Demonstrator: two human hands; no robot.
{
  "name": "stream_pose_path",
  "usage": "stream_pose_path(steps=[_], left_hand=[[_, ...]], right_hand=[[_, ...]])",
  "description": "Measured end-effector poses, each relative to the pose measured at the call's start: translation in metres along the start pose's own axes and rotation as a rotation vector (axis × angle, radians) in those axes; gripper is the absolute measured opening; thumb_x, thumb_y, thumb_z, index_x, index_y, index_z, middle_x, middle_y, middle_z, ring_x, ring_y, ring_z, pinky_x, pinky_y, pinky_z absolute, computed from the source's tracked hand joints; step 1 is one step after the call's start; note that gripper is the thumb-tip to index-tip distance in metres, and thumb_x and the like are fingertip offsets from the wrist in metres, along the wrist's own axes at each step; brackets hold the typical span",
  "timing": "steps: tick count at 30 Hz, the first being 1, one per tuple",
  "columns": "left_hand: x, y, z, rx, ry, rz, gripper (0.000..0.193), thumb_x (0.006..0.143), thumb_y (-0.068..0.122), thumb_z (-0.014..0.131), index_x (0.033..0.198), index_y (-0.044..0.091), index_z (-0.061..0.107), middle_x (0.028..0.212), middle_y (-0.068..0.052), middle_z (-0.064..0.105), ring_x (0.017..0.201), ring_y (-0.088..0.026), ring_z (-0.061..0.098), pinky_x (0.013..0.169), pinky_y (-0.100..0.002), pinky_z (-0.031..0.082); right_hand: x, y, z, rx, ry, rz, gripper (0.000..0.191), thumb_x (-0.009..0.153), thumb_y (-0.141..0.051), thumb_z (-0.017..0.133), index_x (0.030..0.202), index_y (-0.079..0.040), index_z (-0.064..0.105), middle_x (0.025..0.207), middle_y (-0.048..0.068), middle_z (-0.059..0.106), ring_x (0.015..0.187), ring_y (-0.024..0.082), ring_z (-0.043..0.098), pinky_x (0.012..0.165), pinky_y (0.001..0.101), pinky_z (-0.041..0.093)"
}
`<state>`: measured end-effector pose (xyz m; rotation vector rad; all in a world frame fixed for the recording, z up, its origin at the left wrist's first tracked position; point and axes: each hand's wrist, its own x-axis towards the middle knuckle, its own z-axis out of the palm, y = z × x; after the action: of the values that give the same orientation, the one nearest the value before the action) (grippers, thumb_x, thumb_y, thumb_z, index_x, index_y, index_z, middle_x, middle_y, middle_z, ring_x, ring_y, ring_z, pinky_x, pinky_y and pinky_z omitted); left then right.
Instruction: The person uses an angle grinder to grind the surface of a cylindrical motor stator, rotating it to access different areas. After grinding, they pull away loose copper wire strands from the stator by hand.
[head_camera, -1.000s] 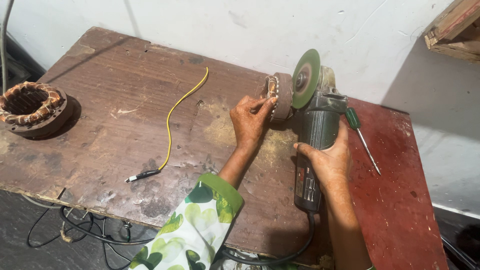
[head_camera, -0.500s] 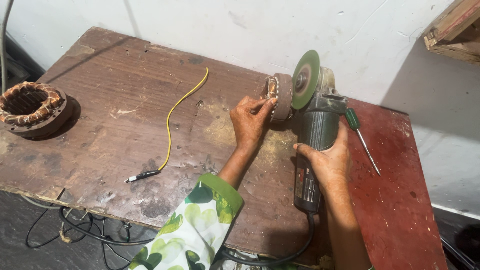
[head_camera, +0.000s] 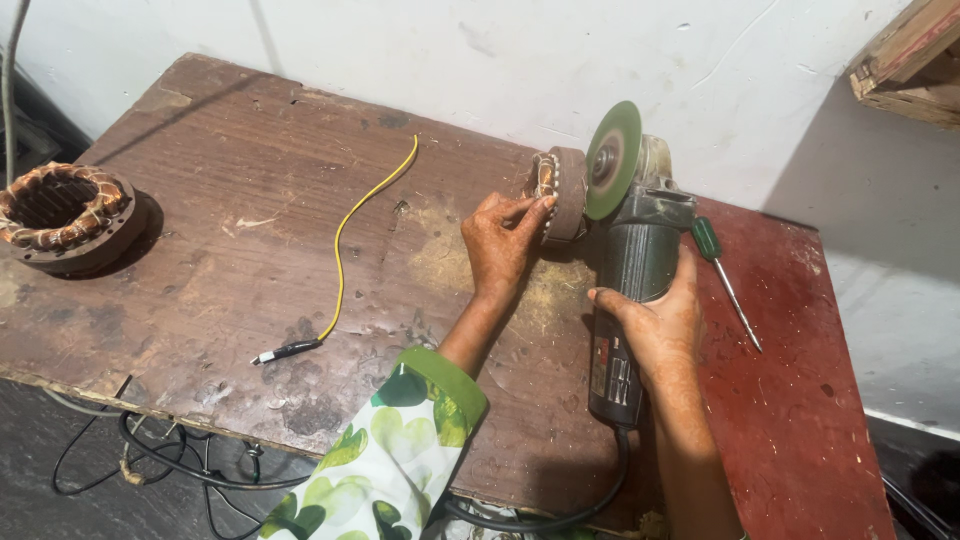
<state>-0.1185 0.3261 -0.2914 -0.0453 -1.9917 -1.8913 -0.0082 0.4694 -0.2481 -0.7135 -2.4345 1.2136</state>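
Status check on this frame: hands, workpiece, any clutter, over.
Left hand steadies small motor stator on edge against green disc. Right hand grips angle grinder. Screwdriver lies just right; yellow wire left, apart.

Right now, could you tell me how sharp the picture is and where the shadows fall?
In the head view, everything is in focus; the left hand, right hand and grinder look crisp. A wide soft shadow darkens the wall at right, and the wound stator casts a small shadow on the table. No glare.
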Motion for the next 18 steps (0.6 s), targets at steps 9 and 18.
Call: stream_pose_path(steps=[9, 18], left_hand=[[0.0002, 0.0009, -0.0002, 0.015, 0.007, -0.001, 0.027, 0.079, 0.031, 0.084, 0.094, 0.009, 0.082, 0.08, -0.003, 0.063, 0.073, -0.013, 0.062, 0.062, -0.032, 0.059], [-0.0002, -0.006, 0.0013, -0.009, -0.005, -0.017, 0.028, 0.079, 0.031, 0.084, 0.094, 0.008, 0.081, 0.08, -0.003, 0.062, 0.071, -0.013, 0.062, 0.059, -0.031, 0.059]], right_hand=[[0.0008, 0.0036, 0.0009, -0.035, 0.016, -0.034, 0.109, 0.06, -0.02, 0.091, 0.153, -0.012, 0.034, 0.105, 0.011, 0.073, 0.078, 0.022, 0.075, 0.069, 0.0361, 0.063], [0.0, 0.0052, 0.0008, -0.073, 0.023, -0.043, 0.112, 0.06, -0.024, 0.092, 0.153, -0.011, 0.032, 0.105, 0.012, 0.073, 0.079, 0.023, 0.075, 0.072, 0.0366, 0.062]])
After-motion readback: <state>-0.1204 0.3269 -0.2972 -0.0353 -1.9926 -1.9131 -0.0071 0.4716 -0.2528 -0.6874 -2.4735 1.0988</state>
